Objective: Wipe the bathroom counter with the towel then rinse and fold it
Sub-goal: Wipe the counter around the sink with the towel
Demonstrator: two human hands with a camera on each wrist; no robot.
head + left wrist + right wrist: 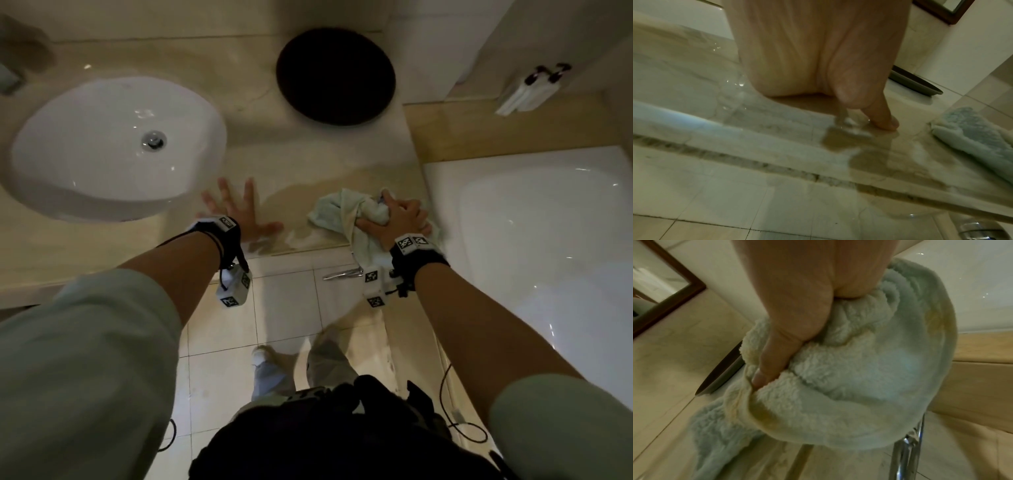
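Marble, pale and veined, makes up the bathroom counter (308, 164), which shows a wet sheen along its front edge between the oval sink (116, 147) at the left and the bathtub (534, 240) past its right end. A dark round tray (335, 75) sits toward the counter's back edge. At the front right corner lies the towel (337, 214), a pale green fleecy cloth, bunched, with one flap hanging over the front edge. It looks soft, limp and probably damp, so light but floppy; gathering a thick fold in the fist seems the surest hold. The right hand (399, 219) presses down on top of it, fingers and thumb (774, 363) curled into the pile, gripping it. The left hand (239, 212) rests flat with fingers spread on the wet counter near the front edge, beside the sink, apart from the towel.
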